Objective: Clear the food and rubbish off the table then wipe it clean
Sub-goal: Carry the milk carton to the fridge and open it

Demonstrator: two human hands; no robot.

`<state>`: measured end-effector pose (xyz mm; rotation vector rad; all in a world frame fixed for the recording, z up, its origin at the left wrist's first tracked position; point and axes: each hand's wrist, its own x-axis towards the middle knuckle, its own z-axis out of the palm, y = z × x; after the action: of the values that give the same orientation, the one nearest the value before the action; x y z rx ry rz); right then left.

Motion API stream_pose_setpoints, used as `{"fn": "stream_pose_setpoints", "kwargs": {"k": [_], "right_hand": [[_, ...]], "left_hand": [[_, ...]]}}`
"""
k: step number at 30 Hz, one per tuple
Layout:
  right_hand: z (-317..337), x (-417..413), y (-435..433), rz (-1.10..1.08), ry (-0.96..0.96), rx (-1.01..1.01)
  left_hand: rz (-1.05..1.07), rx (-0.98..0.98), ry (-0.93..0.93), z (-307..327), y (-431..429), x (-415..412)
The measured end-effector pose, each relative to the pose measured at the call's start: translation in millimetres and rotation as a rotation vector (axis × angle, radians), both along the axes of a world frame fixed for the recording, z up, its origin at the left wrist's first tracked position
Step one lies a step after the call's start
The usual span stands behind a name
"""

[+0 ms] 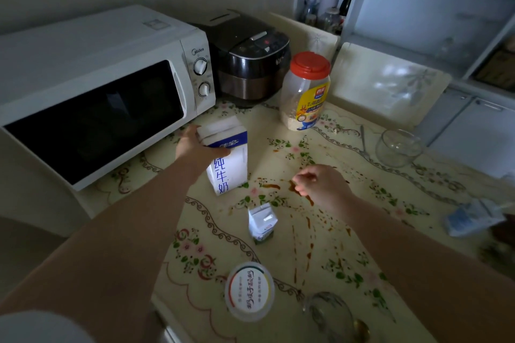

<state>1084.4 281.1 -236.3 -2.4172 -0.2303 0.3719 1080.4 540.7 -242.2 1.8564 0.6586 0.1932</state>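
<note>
White milk carton (228, 164), mid-frame beside the microwave (97, 97), is held by the left hand (195, 146). Right hand (323, 185) curls above brown spills (271, 186); I cannot tell if it holds anything.

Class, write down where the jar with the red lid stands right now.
Head view: the jar with the red lid stands upright at the far side of the table, just right of the rice cooker and beyond the large milk carton.
</note>
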Motion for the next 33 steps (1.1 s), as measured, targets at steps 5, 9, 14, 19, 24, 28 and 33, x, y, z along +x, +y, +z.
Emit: {"fn": "stream_pose_setpoints", "kwargs": {"k": [5, 9, 14, 19, 24, 28, 33], "right_hand": [[-0.1, -1.3, 2.0, -0.004, 0.013, 0.027], [4.9, -3.5, 3.3, -0.009, 0.003, 0.036], [18.0, -12.8, 3.6, -0.003, -0.032, 0.064], [33.9, -32.5, -1.4, 0.011, -0.077, 0.095], [52.3, -57.1, -16.3, 0.027, -0.162, 0.079], [72.0, -84.7, -32.5, 0.057, -0.197, 0.055], [93.8, -128.7, -55.9, 0.085, -0.236, 0.038]], "left_hand": [[0.026, -0.012, -0.045, 2.9, -10.3, -6.2], [0.024, 0.008, -0.068, 11.3, -21.0, -10.7], [0.016, 0.053, -0.093, 34.7, -24.5, -18.7], [0.024, 0.093, -0.179, 67.8, -35.0, -41.0], [0.021, 0.106, -0.224, 104.9, -54.4, -76.6], [0.043, 0.112, -0.273, 128.2, -74.3, -114.0], [0.1, 0.134, -0.313, 154.6, -104.3, -175.3]]}}
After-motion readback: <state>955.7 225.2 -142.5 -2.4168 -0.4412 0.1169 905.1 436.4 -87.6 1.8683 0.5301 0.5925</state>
